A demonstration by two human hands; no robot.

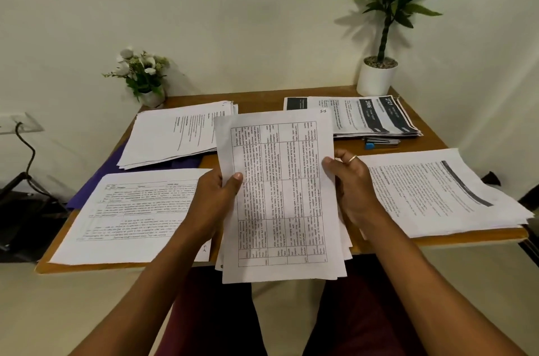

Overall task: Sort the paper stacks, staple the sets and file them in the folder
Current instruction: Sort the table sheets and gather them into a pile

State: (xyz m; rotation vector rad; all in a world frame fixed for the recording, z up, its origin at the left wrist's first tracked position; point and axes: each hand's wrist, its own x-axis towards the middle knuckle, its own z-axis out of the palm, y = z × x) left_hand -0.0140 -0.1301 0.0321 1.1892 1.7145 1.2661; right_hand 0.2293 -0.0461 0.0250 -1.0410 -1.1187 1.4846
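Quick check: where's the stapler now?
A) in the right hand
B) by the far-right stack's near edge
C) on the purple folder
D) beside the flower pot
B: the stapler lies on the table just in front of the far-right stack; the right hand grips only papers.

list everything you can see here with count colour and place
held sheaf: 1, white, printed grid, raised at centre
far-left stack: 1, white, table's far left
near-left stack: 1, white, table's near left
far-right stack: 1, white with dark banners, table's far right
near-right stack: 1, white, table's near right
folder: 1, purple, under far-left stack
stapler: 1, dark and blue, before far-right stack
table: 1, brown wood, centre
flowers: 1 pot, white, far-left corner
plant: 1, green in white pot, far-right corner
cable: 1, black, left wall
ring: 1, gold, on a finger
left hand: 1, grips sheaf's left edge
right hand: 1, grips sheaf's right edge
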